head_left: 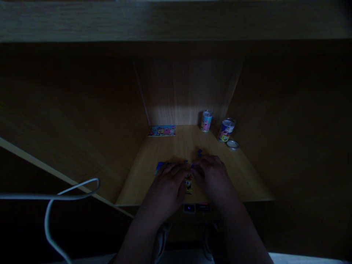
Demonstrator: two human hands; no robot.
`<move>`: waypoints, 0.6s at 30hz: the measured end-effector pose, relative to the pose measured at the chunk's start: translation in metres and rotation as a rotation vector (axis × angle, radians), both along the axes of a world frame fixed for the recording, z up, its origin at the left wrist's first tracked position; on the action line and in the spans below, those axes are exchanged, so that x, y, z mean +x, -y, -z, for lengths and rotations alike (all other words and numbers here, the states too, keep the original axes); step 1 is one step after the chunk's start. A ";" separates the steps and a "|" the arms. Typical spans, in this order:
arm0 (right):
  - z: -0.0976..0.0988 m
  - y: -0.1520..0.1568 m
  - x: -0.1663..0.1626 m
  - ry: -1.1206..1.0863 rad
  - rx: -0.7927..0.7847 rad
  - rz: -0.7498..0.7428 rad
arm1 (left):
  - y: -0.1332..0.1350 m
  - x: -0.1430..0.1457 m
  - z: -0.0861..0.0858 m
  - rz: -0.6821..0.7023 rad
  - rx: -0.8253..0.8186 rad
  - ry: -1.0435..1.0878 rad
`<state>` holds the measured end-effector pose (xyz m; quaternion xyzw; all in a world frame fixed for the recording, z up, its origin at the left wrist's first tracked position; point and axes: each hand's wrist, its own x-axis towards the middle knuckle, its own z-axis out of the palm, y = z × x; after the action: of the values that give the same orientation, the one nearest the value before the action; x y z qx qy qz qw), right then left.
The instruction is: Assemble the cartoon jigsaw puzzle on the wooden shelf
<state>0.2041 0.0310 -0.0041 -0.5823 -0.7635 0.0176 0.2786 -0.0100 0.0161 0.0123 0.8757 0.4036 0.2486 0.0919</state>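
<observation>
Piece, small and dark blue (192,166), lies at the fingertips of the right hand (212,172), pinched between thumb and forefinger as far as the dim light shows. Left hand (169,178) bends low close beside it, fingertips near the same spot; too dark to judge whether those fingers grip anything. Yellow cartoon-printed strip (188,186) lies on the wooden shelf (247,183) just nearer the wearer, between the hands. Blue printed sheet (159,167) shows partly from under the left fingers. Loose blue pieces (200,152) sit just beyond the right fingers. Farther back: flat picture card (162,131) at left; two printed cans, rear (206,121) and front (226,131), upright at right; round lid (233,145) beside the front one.
</observation>
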 end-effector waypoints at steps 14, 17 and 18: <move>-0.002 0.000 -0.001 -0.036 -0.039 0.031 | 0.000 -0.001 -0.002 0.002 -0.023 -0.002; -0.003 0.000 -0.001 -0.024 -0.042 0.027 | 0.000 -0.002 -0.001 0.004 -0.013 -0.008; -0.003 0.000 -0.001 -0.024 -0.040 0.023 | 0.000 -0.002 -0.001 0.008 -0.008 -0.007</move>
<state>0.2030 0.0308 -0.0011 -0.5964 -0.7528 0.0368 0.2761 -0.0119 0.0161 0.0133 0.8778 0.4014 0.2433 0.0951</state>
